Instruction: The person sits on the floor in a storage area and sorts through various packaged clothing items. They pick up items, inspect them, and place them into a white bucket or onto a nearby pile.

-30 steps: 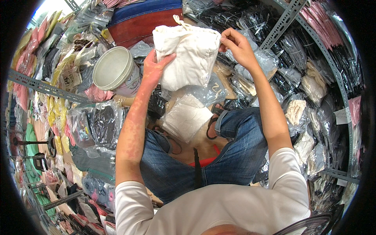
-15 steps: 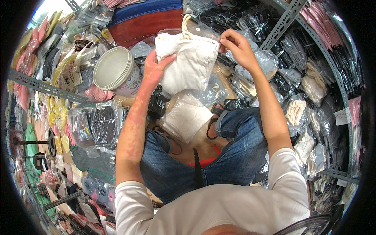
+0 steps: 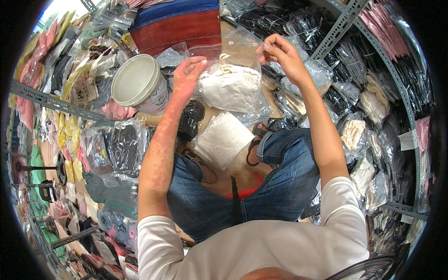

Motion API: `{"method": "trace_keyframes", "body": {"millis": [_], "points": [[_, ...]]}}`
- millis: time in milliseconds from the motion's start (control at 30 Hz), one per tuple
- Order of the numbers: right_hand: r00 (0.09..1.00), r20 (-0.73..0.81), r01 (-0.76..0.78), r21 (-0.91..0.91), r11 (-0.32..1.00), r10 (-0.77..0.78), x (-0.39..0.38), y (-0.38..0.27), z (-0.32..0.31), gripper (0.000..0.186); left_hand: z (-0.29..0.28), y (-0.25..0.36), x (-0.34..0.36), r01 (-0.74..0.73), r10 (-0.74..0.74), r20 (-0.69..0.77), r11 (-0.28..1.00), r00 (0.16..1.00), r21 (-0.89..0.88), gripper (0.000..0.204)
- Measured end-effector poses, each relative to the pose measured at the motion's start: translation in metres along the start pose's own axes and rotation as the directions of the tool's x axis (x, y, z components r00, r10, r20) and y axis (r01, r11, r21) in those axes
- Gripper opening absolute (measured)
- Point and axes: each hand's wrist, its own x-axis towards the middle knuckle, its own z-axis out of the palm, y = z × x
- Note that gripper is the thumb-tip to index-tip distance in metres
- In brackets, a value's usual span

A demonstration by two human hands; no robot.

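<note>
A folded white cloth piece (image 3: 231, 91) with a cream drawstring sits inside a clear plastic bag (image 3: 240, 55), in front of my knees. My left hand (image 3: 187, 74) pinches the bag's upper left edge between thumb and fingers. At the bag's upper right corner, my right hand (image 3: 281, 55) has thumb and fingertips closed on the film. The cloth lies below both hands, with neither hand on it. Nearer to me, a flat white packet (image 3: 223, 140) in clear wrap rests on the floor between my feet.
A pale round bucket (image 3: 135, 84) stands left of my left hand. Bagged garments (image 3: 123, 149) crowd the left side, dark bagged bundles (image 3: 352, 51) the right. A metal shelf post (image 3: 338, 30) slants in at upper right. A blue and red panel (image 3: 177, 28) is at the back.
The white cloth has dropped lower and its drawstring has sunk with it. My left hand has let go of the cloth's side and moved up to the bag's edge; the right barely shifted.
</note>
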Motion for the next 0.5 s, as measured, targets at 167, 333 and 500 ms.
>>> {"method": "trace_keyframes", "body": {"millis": [167, 333, 500], "points": [[1.0, -0.024, 0.008, -0.045, 0.999, -0.009, 0.002, 0.002, -0.004, 0.009, 0.002, -0.002, 0.002, -0.037, 0.037, -0.052, 0.999, 0.998, 0.005, 0.023], [0.999, -0.011, 0.042, -0.121, 0.992, -0.044, 0.004, 0.012, -0.009, 0.01, 0.014, 0.012, -0.001, -0.072, 0.148, -0.218, 0.944, 0.965, 0.322, 0.026], [0.996, 0.046, 0.083, -0.198, 0.977, -0.075, 0.005, 0.022, -0.009, 0.01, 0.02, 0.014, 0.0, -0.114, 0.208, -0.267, 0.938, 0.941, 0.329, 0.037]]}}
